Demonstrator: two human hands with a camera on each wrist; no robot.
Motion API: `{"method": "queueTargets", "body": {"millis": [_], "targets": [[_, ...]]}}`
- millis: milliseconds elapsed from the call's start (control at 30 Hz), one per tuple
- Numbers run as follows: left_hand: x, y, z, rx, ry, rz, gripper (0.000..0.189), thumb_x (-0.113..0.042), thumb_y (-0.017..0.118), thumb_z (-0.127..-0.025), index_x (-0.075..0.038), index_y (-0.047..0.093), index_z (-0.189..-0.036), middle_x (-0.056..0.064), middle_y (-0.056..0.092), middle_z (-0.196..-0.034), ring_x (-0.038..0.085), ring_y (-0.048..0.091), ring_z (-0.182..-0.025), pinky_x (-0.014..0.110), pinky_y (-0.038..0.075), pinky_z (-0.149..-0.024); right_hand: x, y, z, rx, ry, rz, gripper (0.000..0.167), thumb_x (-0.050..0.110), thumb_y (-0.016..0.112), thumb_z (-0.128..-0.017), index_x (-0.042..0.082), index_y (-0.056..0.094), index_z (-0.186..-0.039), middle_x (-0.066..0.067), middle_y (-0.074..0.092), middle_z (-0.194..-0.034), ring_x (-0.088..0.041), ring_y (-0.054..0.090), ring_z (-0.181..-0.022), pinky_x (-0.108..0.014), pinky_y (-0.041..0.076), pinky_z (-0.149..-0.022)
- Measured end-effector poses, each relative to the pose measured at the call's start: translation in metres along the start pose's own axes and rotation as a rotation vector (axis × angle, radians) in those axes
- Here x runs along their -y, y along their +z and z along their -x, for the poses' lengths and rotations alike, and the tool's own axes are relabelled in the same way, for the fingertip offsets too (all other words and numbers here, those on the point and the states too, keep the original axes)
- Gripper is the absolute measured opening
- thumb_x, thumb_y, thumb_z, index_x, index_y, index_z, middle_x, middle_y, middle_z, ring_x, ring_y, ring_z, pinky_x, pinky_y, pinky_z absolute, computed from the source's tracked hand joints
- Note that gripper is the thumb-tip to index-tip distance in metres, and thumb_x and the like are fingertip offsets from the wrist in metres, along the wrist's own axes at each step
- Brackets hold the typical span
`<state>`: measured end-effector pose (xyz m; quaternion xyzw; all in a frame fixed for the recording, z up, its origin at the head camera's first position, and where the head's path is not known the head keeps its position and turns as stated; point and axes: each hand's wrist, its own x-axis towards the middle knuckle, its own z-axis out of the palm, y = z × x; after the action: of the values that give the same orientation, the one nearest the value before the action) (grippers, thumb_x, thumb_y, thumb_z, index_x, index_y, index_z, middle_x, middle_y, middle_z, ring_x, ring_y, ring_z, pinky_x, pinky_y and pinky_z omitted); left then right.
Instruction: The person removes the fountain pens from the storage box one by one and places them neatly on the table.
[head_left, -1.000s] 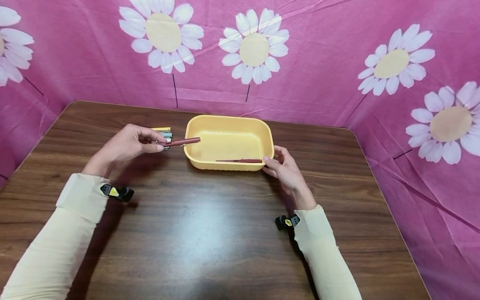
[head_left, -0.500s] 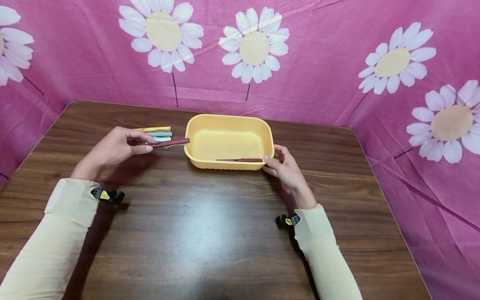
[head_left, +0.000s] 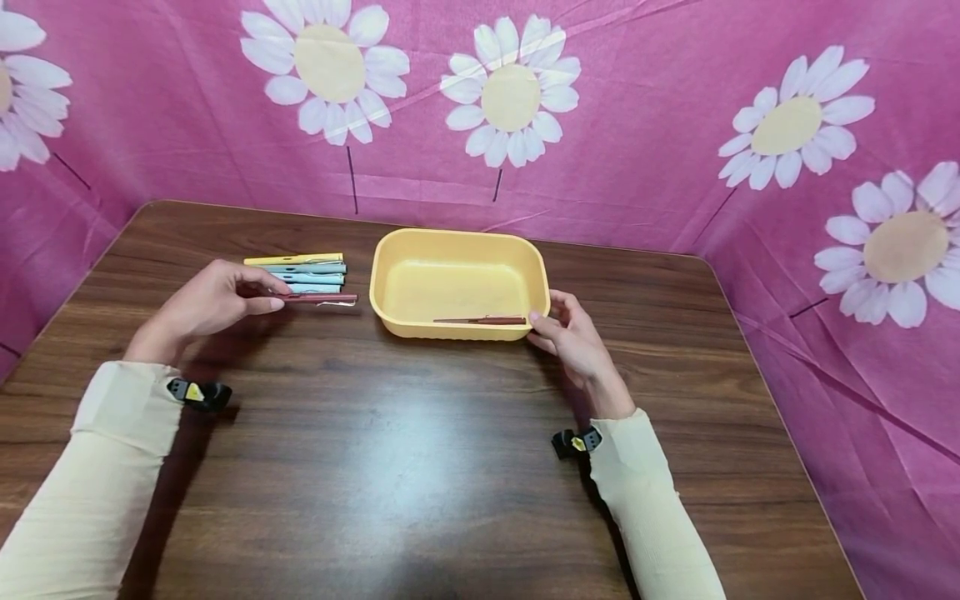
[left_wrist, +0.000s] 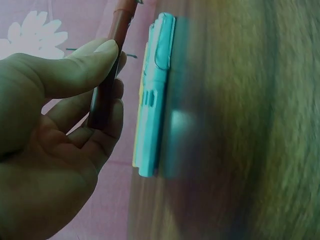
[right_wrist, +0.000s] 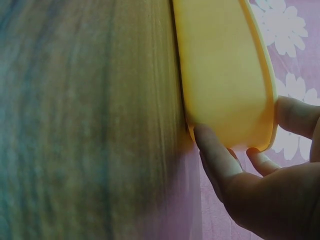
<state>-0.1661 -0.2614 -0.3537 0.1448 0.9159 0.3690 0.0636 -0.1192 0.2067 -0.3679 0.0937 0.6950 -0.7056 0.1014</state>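
Note:
My left hand (head_left: pixel 206 304) pinches a dark red pen (head_left: pixel 322 298) between thumb and fingers, its clip end pointing right. Just beyond it, a yellow pen (head_left: pixel 292 259), a grey-blue pen (head_left: pixel 318 268) and light blue pens (head_left: pixel 315 288) lie side by side. In the left wrist view the held pen (left_wrist: pixel 117 32) stands apart from a turquoise pen (left_wrist: pixel 155 100) on the table. My right hand (head_left: pixel 573 342) grips the near right corner of a yellow plastic basket (head_left: pixel 461 332), thumb on the rim. Another slim dark red pen (head_left: pixel 487 320) lies inside along the near wall.
The brown wooden table (head_left: pixel 397 467) reaches back to a pink cloth (head_left: pixel 615 125) printed with white daisies, which hangs behind and on both sides. The basket stands close to the table's back edge, to the right of the pens.
My left hand has moved left and lower with the dark red pen, from over the basket's left rim to beside the row of pens. The right hand and basket stay put.

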Motion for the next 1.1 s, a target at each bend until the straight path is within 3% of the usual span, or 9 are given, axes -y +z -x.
{"method": "queueTargets", "body": {"millis": [367,633,900,1100], "targets": [[0.017,-0.002,0.0,0.054,-0.056,-0.022,0.015,-0.009,0.073,-0.094,-0.004,0.077,-0.108,0.013,0.073,-0.107,0.001,0.056,-0.092,0.015,0.04,-0.079,0.001,0.0,0.001,0.002,-0.004,0.008,0.053,0.0,0.053,-0.103,-0.002,0.028,-0.15,-0.021,0.038,-0.143,-0.019,0.056,-0.113,-0.043,0.047,-0.104],[0.026,-0.002,-0.004,-0.021,-0.022,-0.083,0.015,-0.014,0.076,-0.093,-0.005,0.078,-0.104,0.015,0.073,-0.106,0.002,0.055,-0.089,0.021,0.039,-0.077,0.002,0.001,0.002,0.001,-0.003,0.009,0.053,0.0,0.053,-0.103,-0.002,0.029,-0.15,-0.021,0.039,-0.142,-0.021,0.056,-0.114,-0.042,0.047,-0.103],[0.028,0.0,-0.005,-0.027,-0.025,-0.137,0.015,-0.015,0.075,-0.094,-0.005,0.078,-0.104,0.02,0.072,-0.108,0.018,0.058,-0.089,0.029,0.04,-0.077,0.001,0.001,0.002,0.003,-0.01,0.019,0.053,0.001,0.054,-0.103,-0.003,0.029,-0.15,-0.02,0.04,-0.139,-0.022,0.055,-0.114,-0.04,0.049,-0.102],[0.031,0.001,-0.007,-0.061,0.0,-0.179,0.014,-0.013,0.076,-0.092,-0.003,0.078,-0.102,0.019,0.072,-0.102,0.016,0.056,-0.079,0.036,0.041,-0.073,0.002,0.001,0.002,0.003,-0.014,0.022,0.053,0.001,0.054,-0.103,-0.003,0.03,-0.15,-0.021,0.039,-0.142,-0.023,0.055,-0.115,-0.04,0.049,-0.101]]}}
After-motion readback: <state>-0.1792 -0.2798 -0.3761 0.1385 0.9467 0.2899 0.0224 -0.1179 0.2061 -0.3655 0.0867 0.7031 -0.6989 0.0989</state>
